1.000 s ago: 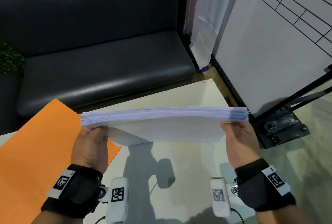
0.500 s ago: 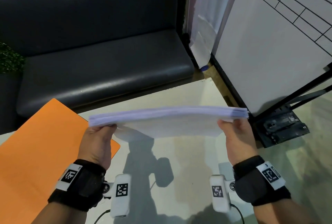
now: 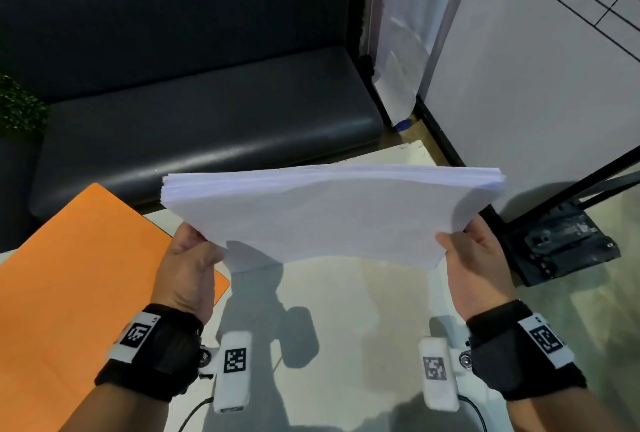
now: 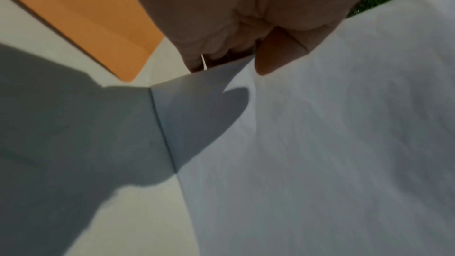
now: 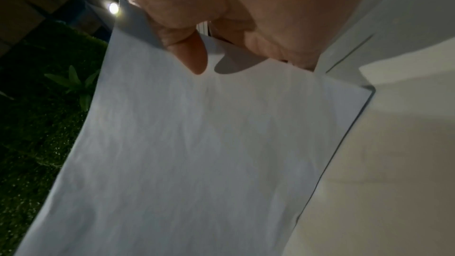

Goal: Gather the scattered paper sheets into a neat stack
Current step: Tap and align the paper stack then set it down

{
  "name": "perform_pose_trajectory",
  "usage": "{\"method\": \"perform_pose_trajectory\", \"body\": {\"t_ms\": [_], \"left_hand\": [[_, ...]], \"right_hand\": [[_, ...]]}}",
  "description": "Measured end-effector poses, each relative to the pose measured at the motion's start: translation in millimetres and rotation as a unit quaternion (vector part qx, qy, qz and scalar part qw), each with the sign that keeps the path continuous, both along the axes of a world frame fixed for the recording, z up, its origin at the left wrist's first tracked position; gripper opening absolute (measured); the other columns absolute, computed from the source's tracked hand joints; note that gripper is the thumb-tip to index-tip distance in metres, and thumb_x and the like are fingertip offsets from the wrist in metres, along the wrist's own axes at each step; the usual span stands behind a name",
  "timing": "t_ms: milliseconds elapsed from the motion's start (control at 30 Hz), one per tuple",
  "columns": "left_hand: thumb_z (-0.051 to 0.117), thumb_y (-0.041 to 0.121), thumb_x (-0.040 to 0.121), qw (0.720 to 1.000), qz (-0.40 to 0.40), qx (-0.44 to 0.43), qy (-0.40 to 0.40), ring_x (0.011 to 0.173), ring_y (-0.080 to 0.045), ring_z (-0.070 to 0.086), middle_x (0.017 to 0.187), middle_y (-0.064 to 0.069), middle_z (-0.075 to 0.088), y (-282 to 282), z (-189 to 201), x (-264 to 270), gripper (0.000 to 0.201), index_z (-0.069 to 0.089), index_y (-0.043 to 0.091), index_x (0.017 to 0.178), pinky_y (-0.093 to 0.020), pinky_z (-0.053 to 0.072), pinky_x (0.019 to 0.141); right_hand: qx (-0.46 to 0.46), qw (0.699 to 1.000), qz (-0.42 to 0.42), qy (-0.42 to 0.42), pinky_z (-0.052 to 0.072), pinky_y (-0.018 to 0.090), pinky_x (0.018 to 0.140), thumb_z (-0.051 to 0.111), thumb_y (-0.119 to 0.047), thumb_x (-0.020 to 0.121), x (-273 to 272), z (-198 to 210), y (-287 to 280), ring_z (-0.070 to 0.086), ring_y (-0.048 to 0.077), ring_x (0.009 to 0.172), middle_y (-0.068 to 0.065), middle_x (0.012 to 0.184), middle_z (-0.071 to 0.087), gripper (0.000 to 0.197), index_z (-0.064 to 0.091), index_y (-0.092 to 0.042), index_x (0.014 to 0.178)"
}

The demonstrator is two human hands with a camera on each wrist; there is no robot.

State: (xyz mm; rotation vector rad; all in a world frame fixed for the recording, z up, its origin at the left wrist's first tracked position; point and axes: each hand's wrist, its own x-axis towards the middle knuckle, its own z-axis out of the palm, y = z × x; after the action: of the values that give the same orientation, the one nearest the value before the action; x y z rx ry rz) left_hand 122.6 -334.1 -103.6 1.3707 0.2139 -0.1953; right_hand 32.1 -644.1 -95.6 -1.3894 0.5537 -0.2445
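A thick stack of white paper sheets (image 3: pixel 332 213) hangs in the air above the pale table (image 3: pixel 363 310), tilted so its broad face turns toward me. My left hand (image 3: pixel 188 258) grips its lower left corner, thumb (image 4: pixel 273 55) pressed on the near face. My right hand (image 3: pixel 467 255) grips the lower right corner, thumb (image 5: pixel 192 55) on the near face too. The fingers behind the stack (image 4: pixel 320 143) are hidden. In the right wrist view the stack (image 5: pixel 197 153) fills most of the frame.
An orange sheet (image 3: pixel 76 286) lies on the table's left part. A black bench seat (image 3: pixel 194 127) runs behind the table. At right stands a white panel (image 3: pixel 519 85) on a black metal foot (image 3: pixel 561 244).
The stack has tipped up from nearly flat, so its broad face now shows to me. Both hands have risen a little with it and keep their grip.
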Motion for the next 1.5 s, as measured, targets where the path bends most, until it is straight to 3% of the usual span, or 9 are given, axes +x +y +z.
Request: {"method": "perform_pose_trajectory", "body": {"t_ms": [133, 300, 467, 600, 800, 1000, 1167, 1333, 1500], "left_hand": [[0.046, -0.011, 0.068, 0.999, 0.020, -0.027, 0.015, 0.097, -0.021, 0.067, 0.107, -0.004, 0.072, -5.5, -1.9, -1.8, 0.055, 0.065, 0.011, 0.115, -0.039, 0.047, 0.090], [0.046, -0.014, 0.083, 0.998, 0.040, -0.043, -0.006, 0.101, -0.021, 0.065, 0.106, -0.002, 0.074, -9.5, 0.4, -5.1, 0.048, 0.068, 0.016, 0.114, -0.040, 0.046, 0.090], [0.049, -0.011, 0.077, 0.998, 0.018, -0.021, -0.060, 0.097, -0.019, 0.067, 0.100, -0.001, 0.075, -1.1, 6.5, -6.2, 0.043, 0.074, 0.017, 0.098, -0.028, 0.054, 0.083], [0.056, -0.002, 0.069, 0.997, -0.011, 0.009, -0.081, 0.098, -0.026, 0.061, 0.097, -0.008, 0.070, 4.0, 13.1, -0.7, 0.030, 0.073, 0.013, 0.090, -0.042, 0.046, 0.090], [0.054, -0.007, 0.079, 0.998, 0.000, -0.023, -0.061, 0.097, -0.018, 0.067, 0.096, 0.003, 0.076, -7.4, 17.5, -2.9, 0.034, 0.074, 0.015, 0.096, -0.030, 0.050, 0.087], [0.051, -0.005, 0.072, 0.996, 0.013, -0.004, -0.085, 0.100, -0.023, 0.062, 0.099, -0.004, 0.070, -1.7, 28.8, -3.8, 0.039, 0.064, 0.005, 0.107, -0.037, 0.046, 0.092], [0.056, 0.001, 0.072, 0.992, 0.031, -0.021, -0.120, 0.120, -0.024, 0.060, 0.107, -0.001, 0.070, -1.7, 49.5, -2.8, 0.042, 0.062, 0.027, 0.105, -0.035, 0.042, 0.101], [0.076, 0.057, 0.075, 0.988, 0.035, 0.006, -0.151, 0.115, -0.031, 0.054, 0.117, -0.013, 0.065, -10.5, 68.5, -5.0, 0.038, 0.062, 0.028, 0.096, -0.057, 0.032, 0.112], [0.075, 0.041, 0.072, 0.985, 0.117, -0.007, -0.125, 0.104, -0.023, 0.064, 0.090, 0.000, 0.071, -20.5, 68.2, -0.7, 0.018, 0.063, 0.030, 0.079, -0.052, 0.035, 0.115]], "right_hand": [[0.050, 0.998, -0.028, -0.033, 0.049, 0.019, 0.086, 0.043, 0.017, 0.088, 6.6, -6.3, 0.1, 0.065, 0.006, 0.097, -0.007, 0.100, 0.072, 0.049, 0.070, -0.021, 0.104], [-0.007, 0.998, -0.038, -0.041, 0.044, 0.020, 0.076, 0.047, 0.014, 0.090, 5.6, -4.5, 5.7, 0.060, 0.001, 0.077, -0.016, 0.076, 0.067, 0.042, 0.068, -0.022, 0.082], [-0.023, 0.995, -0.023, -0.098, 0.044, 0.031, 0.087, 0.054, 0.012, 0.088, -2.0, -6.6, -8.8, 0.056, 0.019, 0.094, 0.005, 0.097, 0.066, 0.035, 0.069, -0.017, 0.101], [-0.057, 0.995, 0.021, -0.084, 0.051, 0.030, 0.089, 0.064, -0.008, 0.088, 0.7, -2.1, -18.4, 0.067, 0.016, 0.103, 0.002, 0.107, 0.073, 0.023, 0.072, -0.021, 0.105], [-0.011, 0.997, -0.033, -0.073, 0.042, 0.033, 0.083, 0.044, 0.020, 0.084, 5.5, -5.6, -12.3, 0.056, 0.018, 0.087, -0.002, 0.079, 0.065, 0.049, 0.074, -0.017, 0.078], [0.012, 0.993, -0.027, -0.112, 0.042, 0.040, 0.091, 0.051, 0.003, 0.073, -0.5, -5.1, -18.5, 0.057, 0.027, 0.098, 0.018, 0.103, 0.062, 0.041, 0.059, 0.010, 0.112], [-0.003, 0.994, -0.020, -0.111, 0.044, 0.031, 0.085, 0.055, 0.001, 0.075, -1.1, 1.3, -16.1, 0.058, 0.019, 0.087, 0.007, 0.085, 0.062, 0.023, 0.067, -0.009, 0.093], [-0.008, 0.994, -0.021, -0.110, 0.047, 0.024, 0.077, 0.045, 0.021, 0.085, 1.4, 1.5, -15.7, 0.059, 0.014, 0.080, 0.000, 0.078, 0.063, 0.033, 0.064, -0.005, 0.093], [0.002, 0.992, -0.012, -0.128, 0.049, 0.018, 0.071, 0.045, 0.022, 0.088, 1.0, 6.3, -10.9, 0.059, 0.011, 0.076, -0.001, 0.078, 0.062, 0.032, 0.061, -0.005, 0.096]]}}
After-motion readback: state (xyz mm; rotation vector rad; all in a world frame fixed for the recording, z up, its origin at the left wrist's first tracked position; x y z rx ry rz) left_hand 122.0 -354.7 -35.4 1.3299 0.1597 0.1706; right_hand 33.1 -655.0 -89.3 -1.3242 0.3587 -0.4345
